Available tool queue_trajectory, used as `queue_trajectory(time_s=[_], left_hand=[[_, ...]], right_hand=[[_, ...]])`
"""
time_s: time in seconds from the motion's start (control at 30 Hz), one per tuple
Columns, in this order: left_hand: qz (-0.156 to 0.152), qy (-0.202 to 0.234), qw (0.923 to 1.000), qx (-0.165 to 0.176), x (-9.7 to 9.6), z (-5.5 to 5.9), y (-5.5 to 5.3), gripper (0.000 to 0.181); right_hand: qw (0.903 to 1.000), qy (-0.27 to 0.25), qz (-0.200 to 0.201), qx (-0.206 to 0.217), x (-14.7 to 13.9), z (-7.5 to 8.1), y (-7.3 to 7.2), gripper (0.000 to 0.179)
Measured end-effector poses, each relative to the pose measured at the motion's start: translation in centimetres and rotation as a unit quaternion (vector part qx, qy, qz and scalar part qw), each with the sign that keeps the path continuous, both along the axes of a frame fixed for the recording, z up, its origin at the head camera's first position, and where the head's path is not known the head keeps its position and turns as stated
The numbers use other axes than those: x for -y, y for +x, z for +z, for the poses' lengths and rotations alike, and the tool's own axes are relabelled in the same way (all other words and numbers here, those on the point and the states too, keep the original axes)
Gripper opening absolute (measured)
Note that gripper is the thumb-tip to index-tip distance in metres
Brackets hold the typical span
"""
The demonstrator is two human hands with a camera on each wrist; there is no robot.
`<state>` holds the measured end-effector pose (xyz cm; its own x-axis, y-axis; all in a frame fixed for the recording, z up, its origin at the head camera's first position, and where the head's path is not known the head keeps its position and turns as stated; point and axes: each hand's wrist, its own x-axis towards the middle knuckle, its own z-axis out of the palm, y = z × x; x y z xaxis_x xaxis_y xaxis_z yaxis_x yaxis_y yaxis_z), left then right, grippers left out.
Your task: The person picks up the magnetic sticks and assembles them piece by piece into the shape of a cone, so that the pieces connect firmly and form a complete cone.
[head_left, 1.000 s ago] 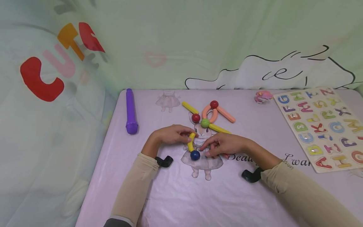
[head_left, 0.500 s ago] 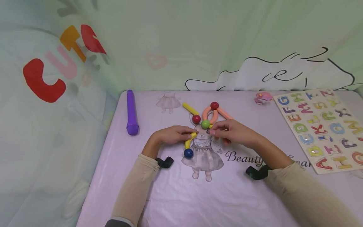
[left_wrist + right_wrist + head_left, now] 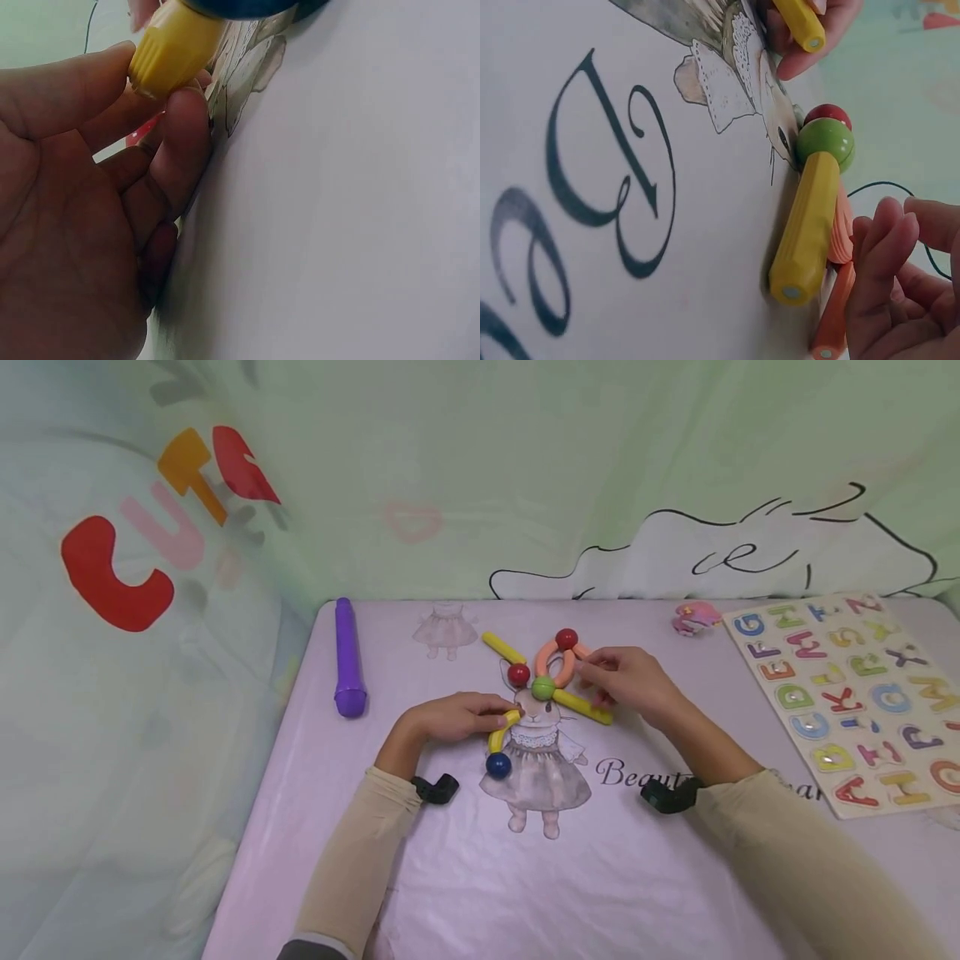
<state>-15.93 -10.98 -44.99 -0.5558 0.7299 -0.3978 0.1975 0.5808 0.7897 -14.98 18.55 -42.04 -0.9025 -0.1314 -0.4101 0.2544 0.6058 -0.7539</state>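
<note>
My left hand (image 3: 467,717) pinches the upper end of a curved yellow magnetic stick (image 3: 497,740) between thumb and fingers. A dark blue ball (image 3: 498,766) sits on the stick's lower end. My right hand (image 3: 624,680) hovers beside the joined pieces, fingers loosely bent with nothing between them in the right wrist view. Near its fingertips are a straight orange stick (image 3: 831,319) and a straight yellow stick (image 3: 585,706). The yellow one joins a green ball (image 3: 543,687). Two curved orange sticks (image 3: 545,657) link that ball to a red ball (image 3: 566,639).
Left of the joined pieces lies another red ball (image 3: 518,674) with a yellow stick (image 3: 503,647). A purple toy microphone (image 3: 348,660) is at the table's left. A wooden alphabet board (image 3: 847,693) covers the right, with a small pink toy (image 3: 696,618) near it.
My right hand has left the blue ball's side and moved up and right to the orange stick. The blue ball has swung slightly left, the left hand keeping its pinch on the curved stick.
</note>
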Motion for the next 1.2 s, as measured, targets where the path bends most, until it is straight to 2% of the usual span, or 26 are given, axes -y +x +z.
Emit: queue_trajectory(time_s=[0.17, 0.37, 0.73, 1.03, 1.2], left_hand=[[0.000, 0.000, 1.0000, -0.002, 0.1, 0.0, 0.0, 0.044], [-0.006, 0.004, 1.0000, -0.005, 0.0, 0.0, -0.1, 0.042], [-0.009, 0.004, 0.9999, -0.009, 0.0, 0.2, -0.1, 0.041], [-0.011, 0.005, 0.9999, -0.012, -0.1, 0.1, -0.2, 0.041], [-0.008, 0.003, 0.9999, -0.009, 0.1, 0.0, -0.1, 0.040]], right_hand=[[0.9991, 0.033, -0.025, -0.002, 0.9, -0.3, -0.6, 0.046], [0.9955, 0.086, -0.019, -0.034, 1.3, -0.3, -1.1, 0.046], [0.9929, 0.106, -0.034, -0.043, 1.8, -0.8, -1.5, 0.047], [0.9957, 0.074, -0.054, 0.017, 1.5, -1.5, -2.2, 0.044], [0.9960, 0.031, -0.075, 0.039, 2.1, -2.0, -2.2, 0.036]])
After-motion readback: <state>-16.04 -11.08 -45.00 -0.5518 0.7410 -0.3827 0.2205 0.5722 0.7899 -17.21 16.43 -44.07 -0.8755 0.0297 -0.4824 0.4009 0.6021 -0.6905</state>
